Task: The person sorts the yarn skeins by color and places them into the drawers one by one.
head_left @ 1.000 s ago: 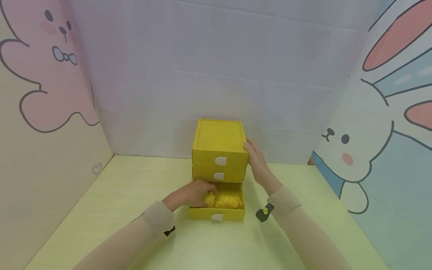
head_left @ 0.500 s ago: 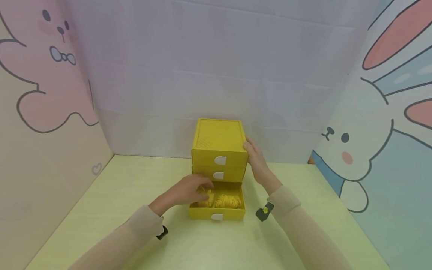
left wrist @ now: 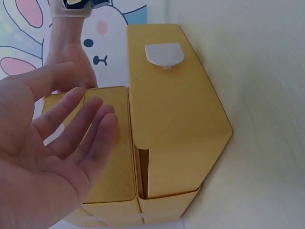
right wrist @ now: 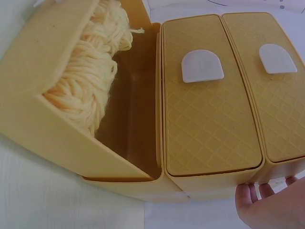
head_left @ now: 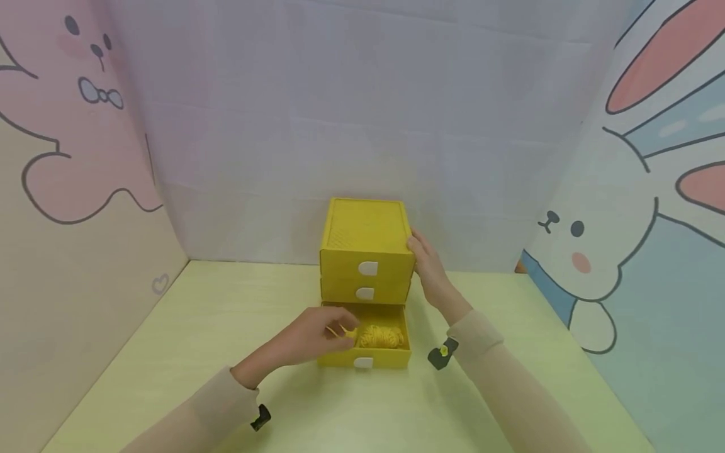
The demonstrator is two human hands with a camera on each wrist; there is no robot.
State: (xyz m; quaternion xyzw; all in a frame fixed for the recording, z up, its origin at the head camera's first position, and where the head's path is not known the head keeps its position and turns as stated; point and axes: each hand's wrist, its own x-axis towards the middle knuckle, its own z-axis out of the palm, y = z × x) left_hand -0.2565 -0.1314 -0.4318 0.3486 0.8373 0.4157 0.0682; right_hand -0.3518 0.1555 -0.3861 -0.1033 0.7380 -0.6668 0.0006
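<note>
A yellow cabinet (head_left: 367,225) of small stacked drawers stands at the back of the table, its bottom drawer (head_left: 391,358) pulled out. Inside lie two bundles of yellow yarn (right wrist: 86,81), side by side; in the head view my left hand partly covers one. That left hand (head_left: 314,333) hovers over the left side of the drawer. Its fingers are loosely bent, and the left wrist view shows nothing between them. My right hand (head_left: 428,267) rests on the cabinet's right side near the top, its fingers lying along the wall.
The two upper drawers (left wrist: 112,152) are closed and carry white tabs. A pale green table (head_left: 243,289) bears the cabinet. Behind it hangs a white cloth (head_left: 362,113), and panels with a cartoon bear (head_left: 102,151) and rabbit (head_left: 606,239) flank both sides.
My left hand has let go of the left yarn bundle and drawn back toward the drawer's front left. The right hand stays on the cabinet's side.
</note>
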